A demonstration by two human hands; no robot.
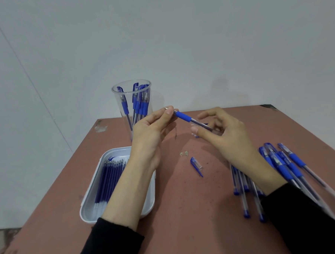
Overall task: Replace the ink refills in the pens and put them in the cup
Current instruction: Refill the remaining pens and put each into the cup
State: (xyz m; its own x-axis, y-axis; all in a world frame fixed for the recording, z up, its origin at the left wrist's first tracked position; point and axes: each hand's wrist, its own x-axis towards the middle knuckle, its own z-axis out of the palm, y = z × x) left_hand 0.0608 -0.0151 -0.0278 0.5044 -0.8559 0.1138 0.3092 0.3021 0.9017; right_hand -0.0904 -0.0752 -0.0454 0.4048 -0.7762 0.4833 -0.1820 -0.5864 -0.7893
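two hands work above the middle of the reddish-brown table [187,214], both in black sleeves. the left hand [149,132] pinches the tip end of a pen [191,120] between thumb and fingertips, its other fingers curled in. the right hand [222,131] grips the clear barrel of the same pen with thumb and forefinger, the remaining fingers spread loosely. the pen is held in the air, slanting from upper left to lower right, its blue grip sleeve showing between the two hands and its metal point just past the left thumb.

behind the left hand, near the table's far edge, a clear plastic cup [121,86] stands upright with several blue pens [139,105] inside, caps up. toward the table's left edge lies a white tray [85,212] holding a row of blue refills [109,179] side by side, points aimed at the far edge; the left forearm crosses over the tray's right part.

a loose blue pen cap [196,165] lies on the bare surface between the forearms, with a few small pale scraps [184,153] just beyond it. near the right edge a heap of blue pens [283,170] lies spread out, partly covered by the right wrist and sleeve; some carry caps, though blur hides detail there
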